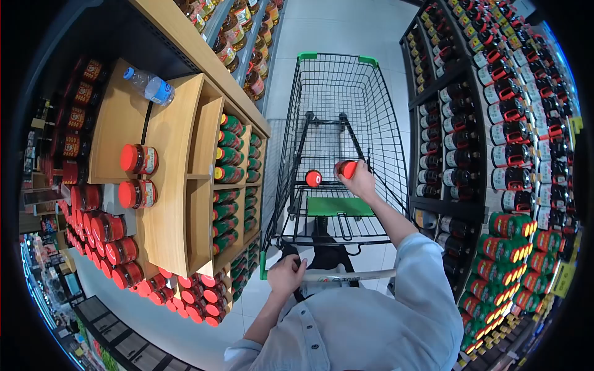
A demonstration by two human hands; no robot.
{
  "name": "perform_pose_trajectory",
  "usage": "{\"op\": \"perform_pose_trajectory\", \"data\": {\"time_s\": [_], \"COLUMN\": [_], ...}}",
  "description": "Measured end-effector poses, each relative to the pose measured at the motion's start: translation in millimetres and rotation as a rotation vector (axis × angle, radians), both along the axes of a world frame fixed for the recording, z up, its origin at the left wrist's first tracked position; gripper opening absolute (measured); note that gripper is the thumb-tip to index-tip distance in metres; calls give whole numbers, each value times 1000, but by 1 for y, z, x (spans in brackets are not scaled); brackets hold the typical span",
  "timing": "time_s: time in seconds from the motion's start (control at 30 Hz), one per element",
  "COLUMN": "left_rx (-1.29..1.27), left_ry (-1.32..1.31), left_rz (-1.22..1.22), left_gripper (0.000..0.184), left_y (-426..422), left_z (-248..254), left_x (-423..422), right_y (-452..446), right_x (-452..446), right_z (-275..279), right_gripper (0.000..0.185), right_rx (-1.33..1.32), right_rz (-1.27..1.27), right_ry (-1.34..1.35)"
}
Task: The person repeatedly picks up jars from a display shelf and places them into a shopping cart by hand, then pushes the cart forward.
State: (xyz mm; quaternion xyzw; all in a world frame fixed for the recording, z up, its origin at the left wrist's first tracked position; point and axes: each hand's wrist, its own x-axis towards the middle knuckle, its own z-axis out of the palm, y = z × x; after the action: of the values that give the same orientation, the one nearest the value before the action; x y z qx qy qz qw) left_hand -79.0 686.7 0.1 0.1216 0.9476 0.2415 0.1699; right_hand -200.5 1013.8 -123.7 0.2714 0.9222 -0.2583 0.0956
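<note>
A red-lidded jar (pixel 346 169) is in my right hand (pixel 359 181), held over the wire shopping cart (pixel 334 80). Just left of it, another red-lidded jar (pixel 314 179) is in the cart, near the green panel (pixel 339 206). My left hand (pixel 287 274) is closed at the left end of the cart's handle (pixel 365 274); whether its fingers wrap the bar is hard to see.
To the left, a wooden shelf unit (pixel 185 235) carries a plastic bottle (pixel 149 86) and two red-lidded jars (pixel 138 159), with stacked red-lidded jars (pixel 122 251) beside it. Dark shelves (pixel 458 204) of bottles stand close on the right.
</note>
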Motion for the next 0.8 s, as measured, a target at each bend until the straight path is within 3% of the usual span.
{"op": "perform_pose_trajectory", "data": {"time_s": [0.1,0.3,0.53,0.67,0.7,0.73,0.8], "left_rx": [30,-34,-93,-93,-88,-75,-50], "left_ry": [117,68,58,94,42,87,114], "left_rz": [134,175,180,202,244,234,265], "left_gripper": [18,15,11,9,9,10,13], "left_y": [12,15,17,23,21,20,18], "left_z": [-5,-7,-2,-1,-3,-6,-5], "left_x": [0,-4,-11,-16,-12,-11,-9], "right_y": [2,-14,-35,-44,-43,-41,-35], "right_x": [-11,-7,-8,-6,-9,0,-2], "right_z": [-78,-164,-223,-250,-249,-285,-286], "right_gripper": [73,79,79,53,55,58,68], "right_rx": [5,-62,1,61,-46,16,-129], "right_rz": [66,152,142,121,87,102,47], "right_ry": [-266,-391,-250,-294,-288,-165,-175]}}
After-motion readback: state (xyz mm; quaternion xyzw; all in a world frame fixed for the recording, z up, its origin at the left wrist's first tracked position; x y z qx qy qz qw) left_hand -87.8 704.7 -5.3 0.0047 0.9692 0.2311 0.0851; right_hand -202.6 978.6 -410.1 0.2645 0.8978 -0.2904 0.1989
